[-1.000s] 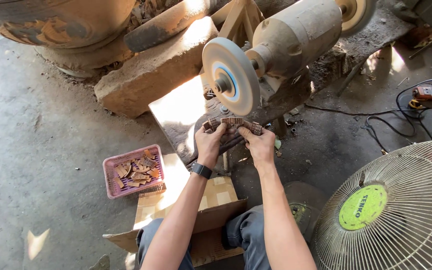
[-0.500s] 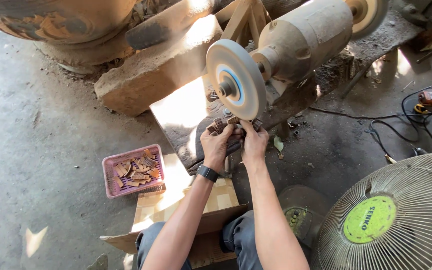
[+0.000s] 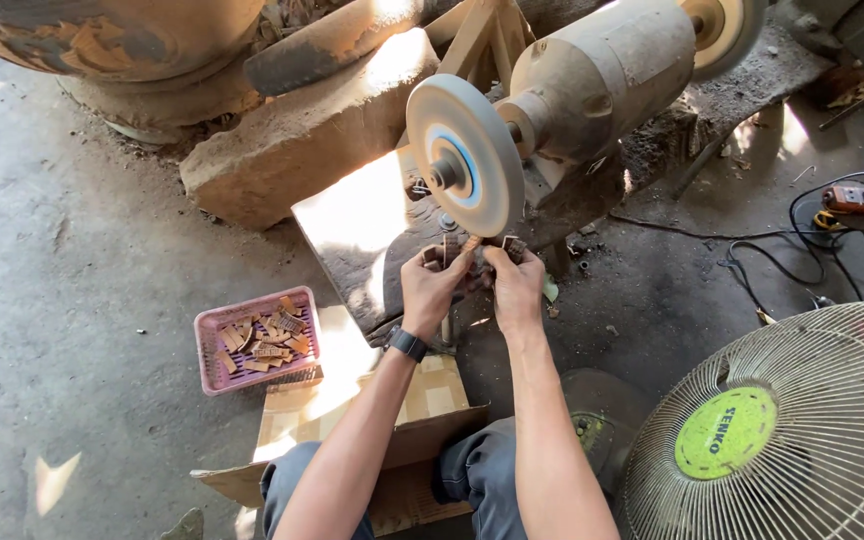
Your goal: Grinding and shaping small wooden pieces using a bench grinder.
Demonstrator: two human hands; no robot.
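Dusty concrete surrounds a bench grinder whose wheel meets a small wooden piece pinched by left hand and right hand, while more pieces wait in the pink basket at eight o'clock.

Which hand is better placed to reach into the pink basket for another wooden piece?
The left hand, likely. Both hands hold a small wooden piece up at the buffing wheel, but the pink basket of wooden pieces sits on the floor on the left, beside the left forearm. The right hand would have to cross over.

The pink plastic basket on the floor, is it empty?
No, the pink plastic basket holds a pile of small brown wooden pieces.
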